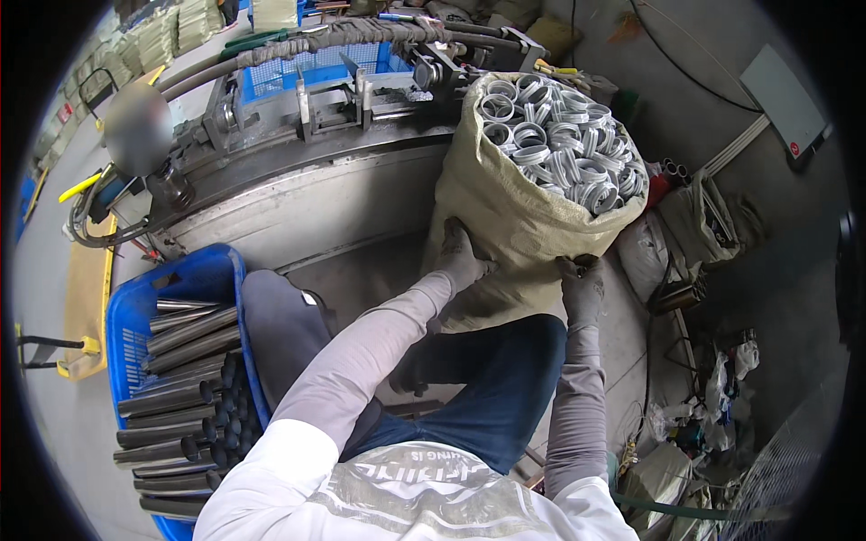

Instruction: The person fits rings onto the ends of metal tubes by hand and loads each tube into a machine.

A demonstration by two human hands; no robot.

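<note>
A large tan woven sack [505, 212] stands upright in front of me, its mouth rolled back. Grey metal rings [564, 140] fill it to the top. My left hand [463, 259], in a dark grey glove, grips the sack's near left side, with the thumb apart from the fingers. At the near right side my right hand [583, 278], gloved too, has its fingers curled against the sack's cloth. Both hands sit well below the rim. The fingertips are partly hidden against the folds.
To my left a blue plastic crate [122, 361] holds several cut metal tubes [194, 424]. Behind it runs a metal workbench [316, 149] with clamps and a wrapped hose [361, 34]. Filled bags [686, 221] and plastic-wrapped clutter [717, 406] lie on the right.
</note>
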